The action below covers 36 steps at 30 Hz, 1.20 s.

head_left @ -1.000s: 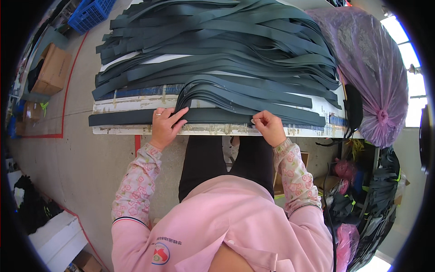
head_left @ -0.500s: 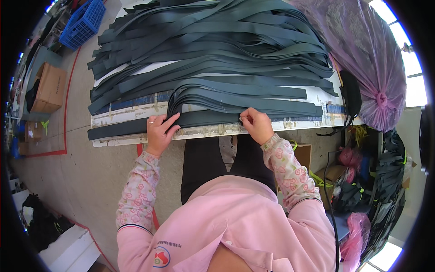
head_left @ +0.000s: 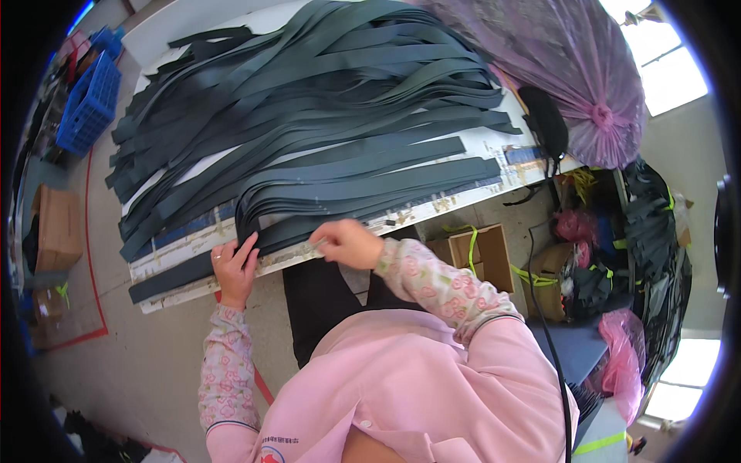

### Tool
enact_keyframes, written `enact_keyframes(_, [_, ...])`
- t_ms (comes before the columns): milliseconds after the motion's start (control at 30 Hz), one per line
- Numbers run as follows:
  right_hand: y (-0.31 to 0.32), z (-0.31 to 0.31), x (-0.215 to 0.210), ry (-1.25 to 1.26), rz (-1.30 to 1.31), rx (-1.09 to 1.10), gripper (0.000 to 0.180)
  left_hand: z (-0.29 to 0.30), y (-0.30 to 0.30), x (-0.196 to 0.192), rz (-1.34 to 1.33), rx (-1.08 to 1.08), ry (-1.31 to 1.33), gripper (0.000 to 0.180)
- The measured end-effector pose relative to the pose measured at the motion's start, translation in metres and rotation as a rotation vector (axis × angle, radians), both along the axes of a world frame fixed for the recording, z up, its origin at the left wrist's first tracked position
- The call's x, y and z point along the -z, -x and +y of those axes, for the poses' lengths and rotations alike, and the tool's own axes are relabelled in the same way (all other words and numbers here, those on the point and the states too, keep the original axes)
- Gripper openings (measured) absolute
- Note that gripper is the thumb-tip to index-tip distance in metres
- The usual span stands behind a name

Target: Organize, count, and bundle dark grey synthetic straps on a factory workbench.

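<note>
Flat dark green straps lie layered along the near edge of the table, bent over at their left end into a folded stack [head_left: 309, 193]. At that fold, my left hand [head_left: 235, 270] grips the nearest strap [head_left: 174, 278], with its thumb and index finger across the strap's width. My right hand [head_left: 349, 243] is just over the table edge, to the right of my left hand. Its fingers are pinched together and slightly blurred. Whatever sits at its fingertips is too small to name. A small black piece [head_left: 391, 222] lies on the table edge to its right.
A large heap of the same straps [head_left: 324, 69] covers the far part of the white table [head_left: 515, 181]. A purple plastic sack [head_left: 594, 69] and a black bag [head_left: 544, 123] are at the right. Cardboard boxes [head_left: 490, 255] stand below; a blue crate [head_left: 89, 104] is far left.
My right hand has let go of the nearest strap and moved left toward my left hand. My left hand stays at the fold. The whole view has turned, tilting the table.
</note>
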State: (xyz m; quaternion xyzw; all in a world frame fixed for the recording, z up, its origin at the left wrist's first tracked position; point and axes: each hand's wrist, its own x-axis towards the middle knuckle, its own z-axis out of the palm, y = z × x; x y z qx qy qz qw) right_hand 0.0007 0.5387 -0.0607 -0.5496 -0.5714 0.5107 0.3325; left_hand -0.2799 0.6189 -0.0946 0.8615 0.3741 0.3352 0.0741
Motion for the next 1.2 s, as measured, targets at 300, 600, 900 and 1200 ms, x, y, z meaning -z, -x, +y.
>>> enact_keyframes(300, [0.069, 0.056, -0.011, -0.198, -0.263, -0.108, 0.05, -0.001, -0.001, 0.007, 0.063, 0.007, -0.012, 0.043])
enact_keyframes(600, [0.073, 0.054, 0.006, -0.204, -0.145, 0.079, 0.016, 0.0, -0.002, -0.005, 0.047, -0.002, -0.046, 0.039])
enact_keyframes(900, [0.095, 0.048, 0.01, -0.218, -0.241, 0.015, 0.012, -0.004, 0.004, -0.001, -0.023, -0.034, 0.056, 0.043])
enact_keyframes(1200, [0.107, 0.047, 0.019, -0.269, -0.362, 0.05, 0.008, -0.003, 0.005, -0.003, -0.017, -0.028, 0.026, 0.041])
